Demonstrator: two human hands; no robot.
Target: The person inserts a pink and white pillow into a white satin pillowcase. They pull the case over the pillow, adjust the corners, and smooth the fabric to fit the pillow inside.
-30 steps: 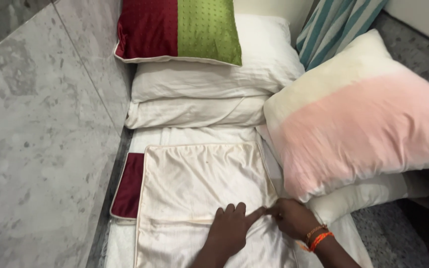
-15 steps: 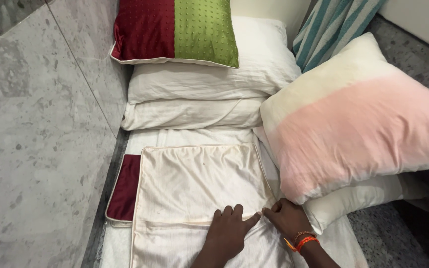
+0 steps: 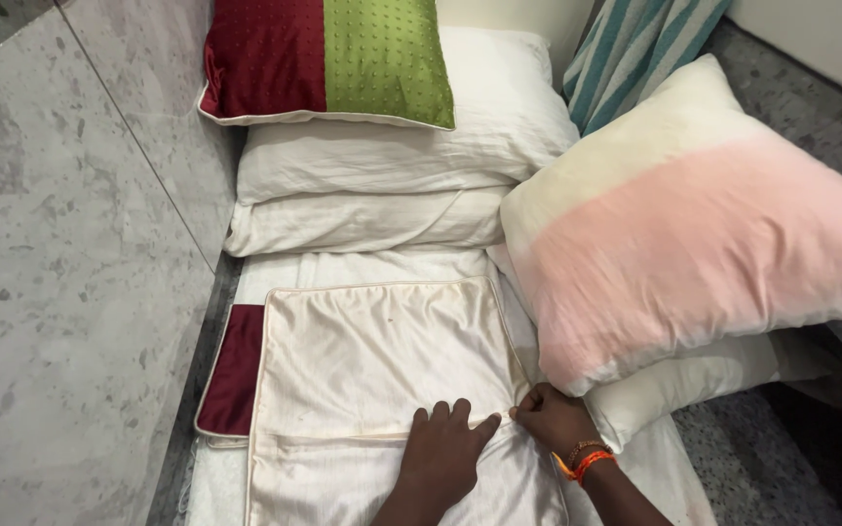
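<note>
While a large pink-and-cream pillow (image 3: pixel 704 234) leans at the right, a flat cream satin cushion cover (image 3: pixel 382 370) lies on the white bedding (image 3: pixel 372 209), overlapping a maroon cover (image 3: pixel 234 370). On it, the left hand (image 3: pixel 445 458) presses flat with fingers spread, and the right hand (image 3: pixel 553 421) pinches the cover's right edge at the zipper seam.
</note>
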